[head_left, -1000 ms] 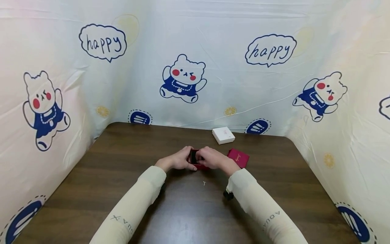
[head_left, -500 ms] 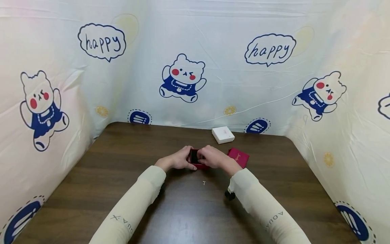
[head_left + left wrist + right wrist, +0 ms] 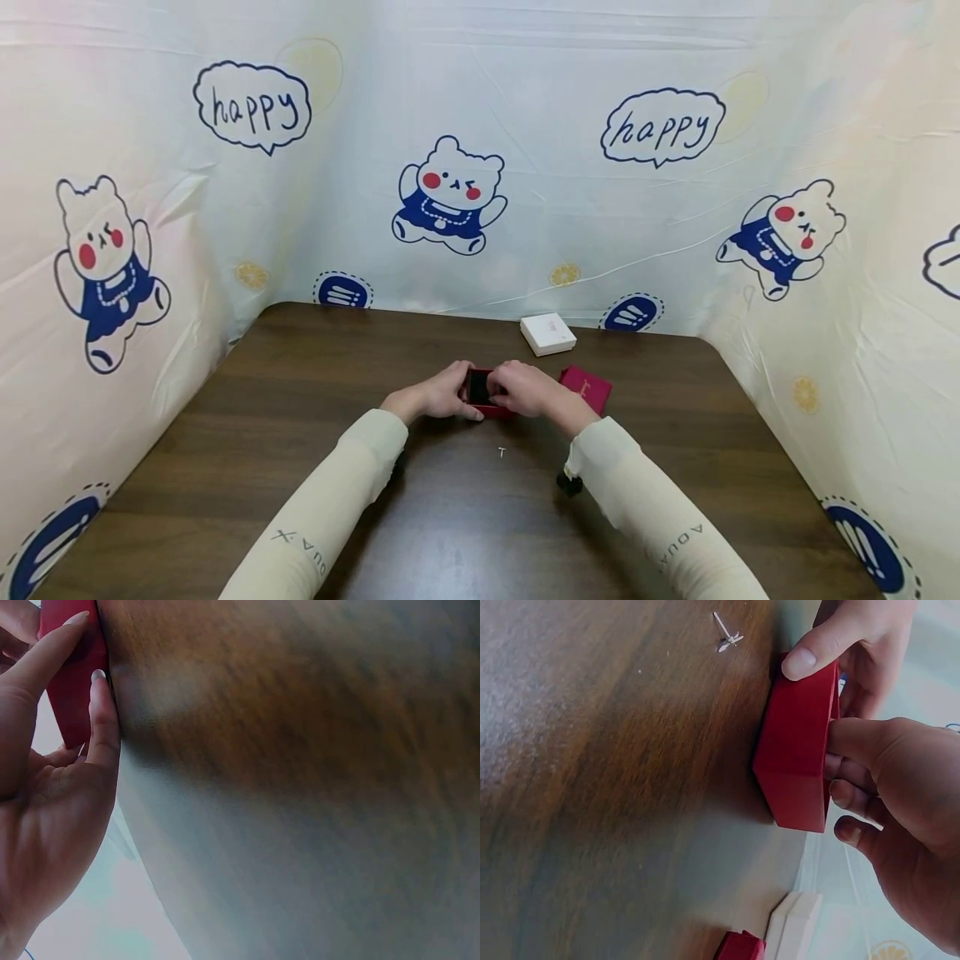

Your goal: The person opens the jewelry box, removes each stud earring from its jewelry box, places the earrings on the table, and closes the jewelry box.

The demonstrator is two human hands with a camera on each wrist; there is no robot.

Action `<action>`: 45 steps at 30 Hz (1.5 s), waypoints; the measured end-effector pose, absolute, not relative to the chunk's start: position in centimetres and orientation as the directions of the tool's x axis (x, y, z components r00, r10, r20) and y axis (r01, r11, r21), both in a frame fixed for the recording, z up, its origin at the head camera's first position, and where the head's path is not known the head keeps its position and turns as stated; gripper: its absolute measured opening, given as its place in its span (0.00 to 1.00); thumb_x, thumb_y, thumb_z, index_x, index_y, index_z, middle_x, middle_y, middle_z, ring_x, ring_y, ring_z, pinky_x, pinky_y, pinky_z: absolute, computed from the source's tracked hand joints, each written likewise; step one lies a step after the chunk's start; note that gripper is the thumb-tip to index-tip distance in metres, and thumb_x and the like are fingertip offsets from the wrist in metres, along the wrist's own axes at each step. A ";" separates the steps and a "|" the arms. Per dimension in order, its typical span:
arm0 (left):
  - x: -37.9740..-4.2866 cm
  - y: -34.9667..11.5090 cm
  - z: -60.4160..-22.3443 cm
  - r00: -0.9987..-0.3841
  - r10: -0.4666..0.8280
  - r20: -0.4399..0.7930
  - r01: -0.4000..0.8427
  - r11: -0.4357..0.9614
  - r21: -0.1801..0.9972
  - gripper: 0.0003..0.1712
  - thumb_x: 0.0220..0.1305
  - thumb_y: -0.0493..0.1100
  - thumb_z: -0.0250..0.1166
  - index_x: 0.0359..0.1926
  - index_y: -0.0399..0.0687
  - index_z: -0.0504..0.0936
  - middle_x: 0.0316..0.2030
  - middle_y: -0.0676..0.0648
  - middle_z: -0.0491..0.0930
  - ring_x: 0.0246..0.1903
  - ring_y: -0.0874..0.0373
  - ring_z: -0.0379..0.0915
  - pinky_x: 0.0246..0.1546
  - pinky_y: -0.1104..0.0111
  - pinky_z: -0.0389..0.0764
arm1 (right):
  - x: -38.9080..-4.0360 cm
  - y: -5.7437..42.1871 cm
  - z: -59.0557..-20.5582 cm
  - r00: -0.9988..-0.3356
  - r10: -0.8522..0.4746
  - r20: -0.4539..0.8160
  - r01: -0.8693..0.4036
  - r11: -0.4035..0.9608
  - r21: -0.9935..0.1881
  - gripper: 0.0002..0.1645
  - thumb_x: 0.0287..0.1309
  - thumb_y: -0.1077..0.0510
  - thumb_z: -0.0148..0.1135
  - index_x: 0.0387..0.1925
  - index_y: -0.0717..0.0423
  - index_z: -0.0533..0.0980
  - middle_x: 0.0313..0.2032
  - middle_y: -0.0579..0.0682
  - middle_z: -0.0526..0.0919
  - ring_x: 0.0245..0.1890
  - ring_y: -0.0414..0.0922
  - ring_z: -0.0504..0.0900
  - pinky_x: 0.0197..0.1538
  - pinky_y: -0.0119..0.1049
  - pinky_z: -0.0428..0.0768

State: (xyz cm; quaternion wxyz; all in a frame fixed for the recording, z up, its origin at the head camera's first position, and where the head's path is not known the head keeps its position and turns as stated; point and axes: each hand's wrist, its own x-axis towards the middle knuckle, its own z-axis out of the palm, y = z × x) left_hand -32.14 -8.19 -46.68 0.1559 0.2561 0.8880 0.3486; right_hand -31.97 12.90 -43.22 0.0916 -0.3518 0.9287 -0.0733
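Observation:
My left hand [image 3: 444, 392] grips the left end of a small open red box [image 3: 493, 412], its thumb on the near wall and its fingers round the far side. Black lining [image 3: 478, 387] shows inside the box. In the right wrist view, my right hand [image 3: 915, 802] reaches over the rim of the red box [image 3: 799, 727], with some fingertips hidden inside and others curled outside. I cannot tell whether it pinches anything there. Nearer to me on the table lies a small silvery stud [image 3: 502, 452]; up close this stud [image 3: 726, 636] has a thin post and a flower-like end.
A flat dark red piece with gold script [image 3: 588, 388] lies just right of my right hand. Behind it a white box [image 3: 548, 334] stands near the back edge of the brown wooden table [image 3: 337, 350]. A printed cloth [image 3: 555, 200] hangs round the table's sides.
My right hand has shifted slightly right at the box, and more of the black lining shows. My left hand and the box stay in place.

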 end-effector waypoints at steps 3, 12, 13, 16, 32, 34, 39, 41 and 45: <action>-32.1 -8.2 -46.7 -0.820 0.564 -0.101 0.345 0.627 0.699 0.42 0.58 0.48 0.79 0.65 0.38 0.66 0.49 0.43 0.68 0.45 0.52 0.68 0.46 0.61 0.72 | -31.9 13.2 -43.2 -0.733 -0.672 -0.108 -0.651 0.738 -0.178 0.02 0.66 0.56 0.69 0.39 0.49 0.83 0.37 0.45 0.81 0.41 0.44 0.76 0.54 0.41 0.80; -32.0 -8.1 -46.5 -0.821 0.562 -0.101 0.342 0.625 0.701 0.43 0.58 0.49 0.78 0.65 0.38 0.65 0.48 0.43 0.68 0.44 0.53 0.68 0.45 0.62 0.72 | -31.9 13.9 -43.1 -0.724 -0.684 -0.088 -0.670 0.728 -0.148 0.03 0.66 0.57 0.69 0.36 0.50 0.83 0.37 0.46 0.79 0.40 0.44 0.76 0.51 0.41 0.80; -32.0 -8.1 -46.5 -0.821 0.562 -0.101 0.340 0.624 0.703 0.43 0.58 0.48 0.79 0.65 0.38 0.65 0.48 0.43 0.68 0.43 0.53 0.68 0.45 0.62 0.72 | -31.9 14.0 -43.1 -0.724 -0.684 -0.086 -0.671 0.728 -0.145 0.03 0.66 0.57 0.69 0.35 0.50 0.83 0.37 0.46 0.80 0.40 0.43 0.76 0.51 0.41 0.79; -32.1 -8.2 -46.7 -0.823 0.559 -0.097 0.340 0.623 0.704 0.42 0.58 0.48 0.79 0.65 0.39 0.65 0.48 0.43 0.68 0.43 0.54 0.68 0.45 0.62 0.72 | -31.8 14.2 -43.0 -0.727 -0.682 -0.082 -0.669 0.730 -0.139 0.02 0.66 0.57 0.69 0.36 0.51 0.83 0.38 0.46 0.80 0.41 0.43 0.76 0.51 0.41 0.79; -32.0 -8.0 -46.4 -0.826 0.557 -0.087 0.341 0.618 0.709 0.43 0.56 0.47 0.80 0.64 0.37 0.65 0.48 0.42 0.68 0.44 0.53 0.67 0.46 0.62 0.71 | -31.6 15.4 -42.4 -0.716 -0.696 -0.052 -0.683 0.714 -0.153 0.03 0.65 0.56 0.70 0.36 0.50 0.83 0.38 0.45 0.81 0.42 0.43 0.76 0.50 0.41 0.79; -31.9 -8.0 -46.4 -0.827 0.555 -0.088 0.338 0.615 0.712 0.43 0.56 0.47 0.80 0.64 0.37 0.65 0.48 0.42 0.68 0.44 0.53 0.67 0.46 0.61 0.71 | -31.5 15.5 -42.3 -0.713 -0.699 -0.043 -0.686 0.710 -0.160 0.02 0.65 0.56 0.70 0.36 0.50 0.83 0.38 0.45 0.81 0.42 0.43 0.76 0.50 0.41 0.79; -31.9 -8.0 -46.5 -0.825 0.557 -0.094 0.334 0.615 0.715 0.43 0.57 0.47 0.80 0.65 0.38 0.65 0.48 0.42 0.68 0.43 0.53 0.67 0.46 0.61 0.71 | -31.3 15.7 -42.1 -0.719 -0.694 -0.040 -0.678 0.713 -0.177 0.02 0.64 0.56 0.70 0.38 0.49 0.84 0.39 0.45 0.82 0.41 0.43 0.77 0.51 0.40 0.80; -31.9 -8.0 -46.5 -0.825 0.558 -0.094 0.334 0.614 0.715 0.43 0.57 0.48 0.80 0.64 0.38 0.65 0.48 0.42 0.68 0.43 0.53 0.68 0.46 0.61 0.71 | -31.2 15.8 -42.0 -0.722 -0.690 -0.045 -0.674 0.717 -0.179 0.03 0.64 0.56 0.70 0.38 0.49 0.84 0.39 0.45 0.82 0.41 0.43 0.77 0.51 0.40 0.80; -32.0 -8.0 -46.5 -0.825 0.557 -0.090 0.335 0.611 0.717 0.42 0.56 0.48 0.80 0.63 0.39 0.66 0.47 0.43 0.68 0.43 0.53 0.68 0.45 0.62 0.71 | -30.9 16.0 -41.8 -0.734 -0.676 -0.062 -0.658 0.731 -0.178 0.03 0.64 0.56 0.71 0.38 0.49 0.85 0.39 0.45 0.83 0.41 0.43 0.78 0.51 0.40 0.81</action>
